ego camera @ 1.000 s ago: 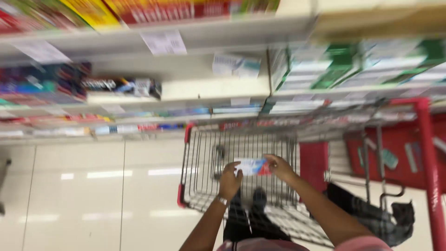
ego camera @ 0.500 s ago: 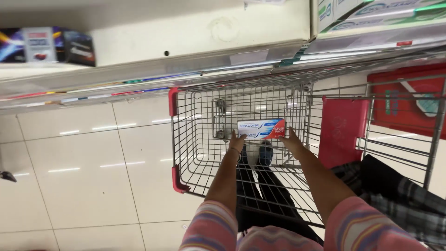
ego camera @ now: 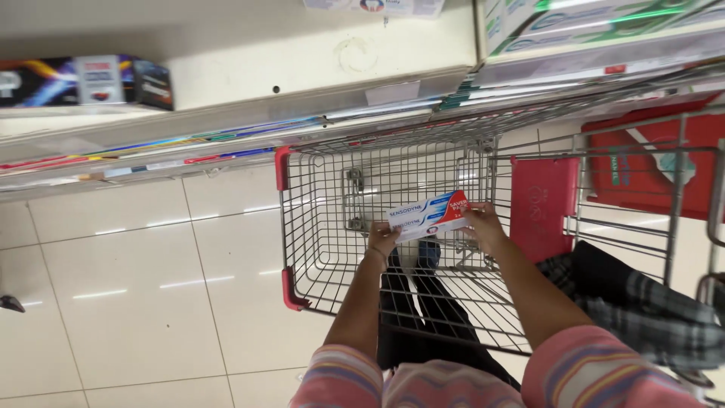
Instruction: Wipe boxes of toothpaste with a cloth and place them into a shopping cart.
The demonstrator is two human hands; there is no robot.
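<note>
Shop aisle with pale floor tiles, my left hand (ego camera: 383, 239) and right hand (ego camera: 483, 224) each pinching an end of a long box (ego camera: 428, 215), wire trolley (ego camera: 317, 227) beneath them, shelves (ego camera: 226, 143) beyond.

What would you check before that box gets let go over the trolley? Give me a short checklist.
1. Both hands on the box: ok, left hand and right hand hold its ends.
2. Box above the trolley basket: ok.
3. Box level: not ok, it is tilted slightly.
4. Room in the basket below: ok, bare wire shows.
5. Box intact: cannot tell.
</note>
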